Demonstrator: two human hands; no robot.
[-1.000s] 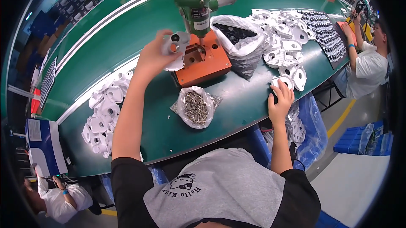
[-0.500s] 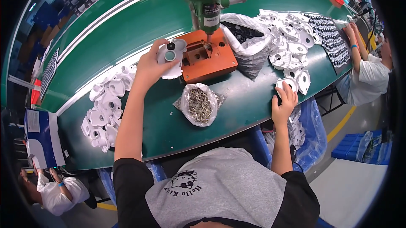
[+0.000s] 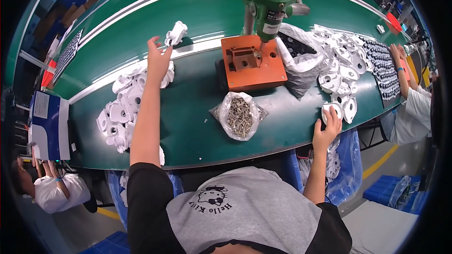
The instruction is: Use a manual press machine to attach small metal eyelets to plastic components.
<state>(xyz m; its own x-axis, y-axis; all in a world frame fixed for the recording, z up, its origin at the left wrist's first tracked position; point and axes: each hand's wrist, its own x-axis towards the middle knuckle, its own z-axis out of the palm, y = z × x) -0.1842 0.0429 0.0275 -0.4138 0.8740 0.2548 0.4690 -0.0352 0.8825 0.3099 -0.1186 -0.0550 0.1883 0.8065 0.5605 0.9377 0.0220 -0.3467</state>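
Note:
My left hand (image 3: pixel 159 61) is raised at the left of the orange fixture, fingers spread and empty. Just beyond its fingertips a white plastic housing (image 3: pixel 177 33) is in the air, apart from the hand. Below it lies a loose heap of white housings (image 3: pixel 123 108). At the right, my right hand (image 3: pixel 328 129) has its fingers curled over another white housing (image 3: pixel 332 108) at the near end of a pile; its thumb is partly hidden. The orange fixture (image 3: pixel 256 74) sits under a green press (image 3: pixel 270 13), with no white housing on it.
A bag of screws (image 3: pixel 239 117) stands before the fixture. Beside it are a bag of black parts (image 3: pixel 301 72) and a large pile of white housings (image 3: pixel 346 72). Rows of dark parts (image 3: pixel 380 68) lie farther right. Co-workers are at both sides.
My left hand has moved left from the fixture and let go of the white housing, which is now in the air. My right hand stays at its housing. The view has shifted.

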